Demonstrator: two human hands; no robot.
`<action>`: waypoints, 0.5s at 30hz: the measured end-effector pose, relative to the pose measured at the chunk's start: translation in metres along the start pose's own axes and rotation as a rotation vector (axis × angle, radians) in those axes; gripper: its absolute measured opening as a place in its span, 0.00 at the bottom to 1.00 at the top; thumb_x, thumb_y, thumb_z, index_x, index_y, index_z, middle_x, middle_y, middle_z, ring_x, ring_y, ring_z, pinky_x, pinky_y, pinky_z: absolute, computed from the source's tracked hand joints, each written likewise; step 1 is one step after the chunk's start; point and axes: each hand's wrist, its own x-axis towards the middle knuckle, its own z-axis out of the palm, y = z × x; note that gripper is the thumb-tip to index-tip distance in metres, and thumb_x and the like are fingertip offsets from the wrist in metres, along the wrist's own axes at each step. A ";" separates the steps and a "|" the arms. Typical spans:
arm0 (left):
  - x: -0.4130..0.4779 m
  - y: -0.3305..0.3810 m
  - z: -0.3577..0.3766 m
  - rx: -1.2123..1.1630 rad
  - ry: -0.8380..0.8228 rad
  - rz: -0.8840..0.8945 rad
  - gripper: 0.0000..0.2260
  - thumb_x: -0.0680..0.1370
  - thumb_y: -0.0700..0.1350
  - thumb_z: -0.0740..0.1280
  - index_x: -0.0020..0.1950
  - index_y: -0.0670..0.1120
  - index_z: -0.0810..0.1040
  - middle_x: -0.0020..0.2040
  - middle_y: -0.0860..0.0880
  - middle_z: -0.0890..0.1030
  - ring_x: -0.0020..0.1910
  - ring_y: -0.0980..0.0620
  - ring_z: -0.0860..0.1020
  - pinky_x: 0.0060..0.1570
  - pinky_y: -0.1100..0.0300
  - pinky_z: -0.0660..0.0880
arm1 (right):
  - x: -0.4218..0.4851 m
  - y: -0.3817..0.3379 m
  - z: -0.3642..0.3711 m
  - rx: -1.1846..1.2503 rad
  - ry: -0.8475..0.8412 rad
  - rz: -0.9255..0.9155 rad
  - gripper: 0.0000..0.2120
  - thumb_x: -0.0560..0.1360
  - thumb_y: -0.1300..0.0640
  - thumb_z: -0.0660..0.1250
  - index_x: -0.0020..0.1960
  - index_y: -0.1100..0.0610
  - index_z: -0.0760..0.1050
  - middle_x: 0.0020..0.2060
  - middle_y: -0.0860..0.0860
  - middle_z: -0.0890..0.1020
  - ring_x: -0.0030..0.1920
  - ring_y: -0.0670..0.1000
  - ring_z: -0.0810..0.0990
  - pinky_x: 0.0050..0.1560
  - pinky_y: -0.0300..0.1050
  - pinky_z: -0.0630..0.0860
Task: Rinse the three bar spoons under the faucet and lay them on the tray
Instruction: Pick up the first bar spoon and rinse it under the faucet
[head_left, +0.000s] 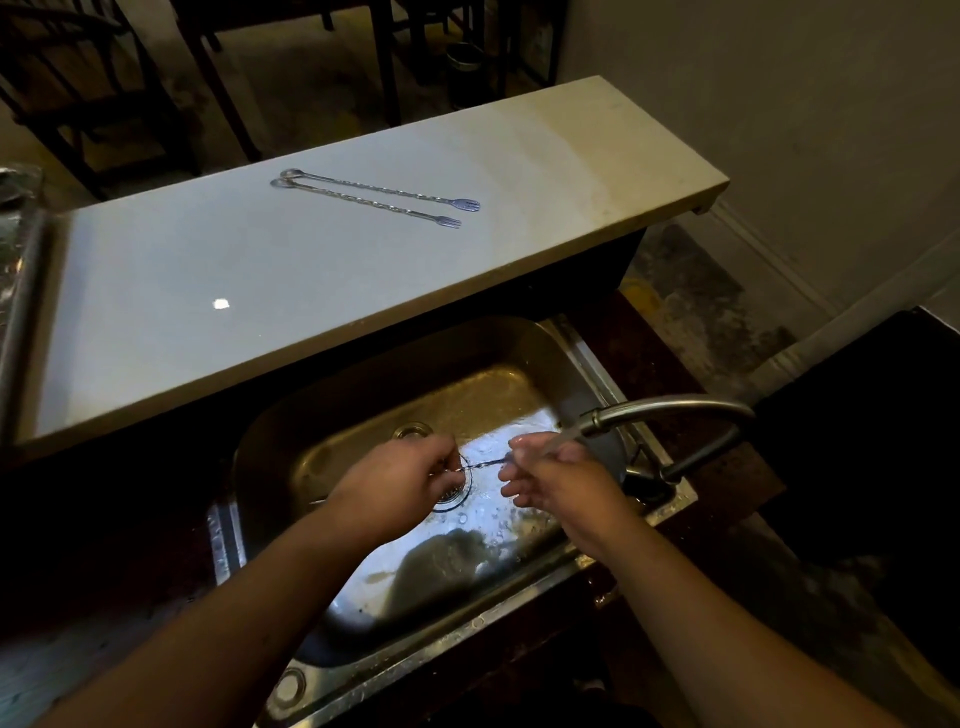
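One twisted bar spoon (485, 461) is held level over the sink (524, 384), gripped at one end by the left hand (410, 475) and at the other by the right hand (558, 478). Water from the faucet (670, 410) is directed onto the right hand. Two further bar spoons (371, 196) are laid side by side, nearly parallel, on the pale table (208, 270) beyond the sink.

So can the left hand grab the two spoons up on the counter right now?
Probably not yet. The left hand is busy holding the bar spoon over the sink. Nothing blocks the two spoons on the counter, though.
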 end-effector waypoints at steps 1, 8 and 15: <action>0.001 -0.001 0.001 0.000 0.000 -0.004 0.09 0.79 0.57 0.69 0.45 0.60 0.68 0.41 0.56 0.80 0.40 0.53 0.77 0.37 0.57 0.68 | 0.000 0.001 -0.001 -0.013 0.007 -0.004 0.05 0.82 0.59 0.67 0.55 0.59 0.80 0.40 0.59 0.87 0.38 0.53 0.86 0.39 0.45 0.80; 0.004 -0.001 -0.001 0.018 -0.008 -0.001 0.10 0.80 0.57 0.67 0.42 0.61 0.68 0.34 0.59 0.72 0.35 0.56 0.71 0.32 0.58 0.63 | 0.000 0.002 -0.003 -0.057 0.023 0.006 0.07 0.82 0.57 0.67 0.52 0.58 0.83 0.36 0.56 0.86 0.33 0.49 0.81 0.33 0.40 0.76; 0.000 0.001 -0.002 0.017 -0.034 0.027 0.07 0.79 0.60 0.68 0.48 0.60 0.73 0.39 0.59 0.77 0.37 0.60 0.73 0.32 0.62 0.66 | 0.004 0.000 -0.005 -0.022 0.026 0.044 0.05 0.83 0.59 0.66 0.54 0.57 0.80 0.35 0.56 0.85 0.32 0.51 0.82 0.32 0.43 0.77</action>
